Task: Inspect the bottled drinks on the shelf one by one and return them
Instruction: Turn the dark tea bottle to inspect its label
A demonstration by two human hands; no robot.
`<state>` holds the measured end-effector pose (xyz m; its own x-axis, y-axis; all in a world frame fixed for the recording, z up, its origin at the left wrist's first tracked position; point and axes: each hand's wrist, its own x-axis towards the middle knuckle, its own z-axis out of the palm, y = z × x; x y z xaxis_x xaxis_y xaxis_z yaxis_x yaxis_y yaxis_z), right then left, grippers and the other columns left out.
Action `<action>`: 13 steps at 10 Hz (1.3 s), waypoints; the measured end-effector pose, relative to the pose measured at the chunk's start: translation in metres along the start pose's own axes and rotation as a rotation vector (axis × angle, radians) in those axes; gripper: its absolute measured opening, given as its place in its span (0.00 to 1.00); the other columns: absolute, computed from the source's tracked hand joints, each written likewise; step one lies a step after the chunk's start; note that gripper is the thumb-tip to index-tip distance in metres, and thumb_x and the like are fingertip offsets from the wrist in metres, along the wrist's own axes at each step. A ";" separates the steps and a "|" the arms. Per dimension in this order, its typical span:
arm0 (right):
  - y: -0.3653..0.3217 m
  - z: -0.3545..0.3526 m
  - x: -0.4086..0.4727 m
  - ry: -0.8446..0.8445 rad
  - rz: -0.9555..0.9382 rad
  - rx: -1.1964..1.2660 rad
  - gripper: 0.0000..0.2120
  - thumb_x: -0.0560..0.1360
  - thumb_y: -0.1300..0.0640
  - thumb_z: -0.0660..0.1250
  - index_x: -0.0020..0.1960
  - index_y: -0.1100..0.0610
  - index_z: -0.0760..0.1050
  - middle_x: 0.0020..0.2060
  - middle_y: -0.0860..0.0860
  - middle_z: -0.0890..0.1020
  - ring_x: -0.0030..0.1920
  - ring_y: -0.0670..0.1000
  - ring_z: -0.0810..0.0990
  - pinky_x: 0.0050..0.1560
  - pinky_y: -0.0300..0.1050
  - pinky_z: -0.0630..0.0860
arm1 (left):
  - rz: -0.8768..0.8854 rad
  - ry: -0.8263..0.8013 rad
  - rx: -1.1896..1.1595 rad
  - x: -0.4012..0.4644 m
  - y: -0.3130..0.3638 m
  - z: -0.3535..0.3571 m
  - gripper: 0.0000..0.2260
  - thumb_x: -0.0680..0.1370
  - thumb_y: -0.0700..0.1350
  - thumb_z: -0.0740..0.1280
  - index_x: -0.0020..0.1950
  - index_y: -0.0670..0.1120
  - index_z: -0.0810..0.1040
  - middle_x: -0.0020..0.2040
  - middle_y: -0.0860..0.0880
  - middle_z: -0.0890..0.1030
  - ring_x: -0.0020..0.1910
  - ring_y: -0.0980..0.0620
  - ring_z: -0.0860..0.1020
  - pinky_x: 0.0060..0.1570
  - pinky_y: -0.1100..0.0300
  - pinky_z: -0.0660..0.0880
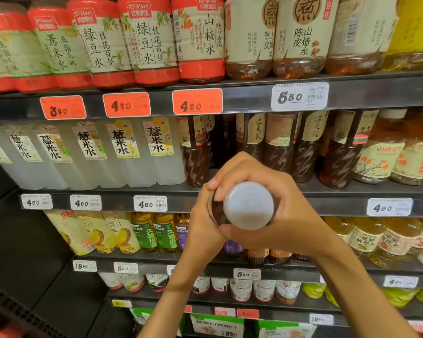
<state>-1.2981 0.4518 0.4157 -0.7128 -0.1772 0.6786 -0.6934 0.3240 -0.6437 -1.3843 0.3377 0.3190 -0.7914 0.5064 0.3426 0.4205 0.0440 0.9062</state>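
Observation:
I hold one dark brown drink bottle with a white cap upright in front of the shelves, seen from above so the cap faces me. My right hand wraps its fingers around the bottle's neck and shoulder. My left hand grips the bottle's body from the left side. Most of the bottle is hidden behind both hands. Behind it, on the second shelf, stands a row of similar dark bottles with beige labels.
The top shelf carries large red-labelled bottles and amber ones. Clear white-labelled water bottles fill the second shelf's left. Yellow and green juice bottles stand lower down. Price tags line every shelf edge.

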 end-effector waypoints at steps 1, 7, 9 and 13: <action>0.001 0.000 -0.003 -0.014 0.002 0.015 0.18 0.64 0.68 0.75 0.49 0.55 0.76 0.50 0.57 0.78 0.54 0.54 0.78 0.56 0.48 0.75 | -0.080 -0.027 -0.047 -0.007 0.011 -0.002 0.23 0.68 0.30 0.74 0.55 0.50 0.75 0.42 0.61 0.83 0.46 0.64 0.81 0.42 0.74 0.75; 0.028 -0.014 0.034 0.456 0.321 0.647 0.02 0.70 0.58 0.70 0.42 0.56 0.78 0.35 0.51 0.83 0.38 0.50 0.82 0.42 0.43 0.78 | 0.059 -0.044 -0.194 -0.026 0.022 0.001 0.25 0.66 0.49 0.74 0.61 0.62 0.72 0.54 0.59 0.80 0.55 0.58 0.80 0.48 0.69 0.76; 0.036 -0.021 0.031 0.393 0.355 0.822 0.18 0.75 0.47 0.59 0.55 0.60 0.75 0.44 0.54 0.84 0.48 0.52 0.83 0.49 0.45 0.79 | -0.132 -0.187 -0.432 -0.031 0.031 -0.006 0.26 0.62 0.62 0.76 0.57 0.54 0.79 0.49 0.47 0.84 0.45 0.49 0.82 0.43 0.61 0.78; 0.040 -0.016 0.037 0.444 0.498 0.772 0.14 0.75 0.46 0.66 0.49 0.57 0.78 0.38 0.53 0.84 0.37 0.51 0.83 0.38 0.44 0.80 | -0.275 -0.245 -0.519 -0.035 0.027 -0.004 0.23 0.69 0.63 0.67 0.62 0.58 0.77 0.58 0.51 0.82 0.59 0.52 0.80 0.50 0.62 0.78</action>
<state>-1.3508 0.4730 0.4202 -0.9442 0.2256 0.2401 -0.3195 -0.4491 -0.8344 -1.3473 0.3177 0.3325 -0.6894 0.7211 0.0693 -0.1022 -0.1916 0.9761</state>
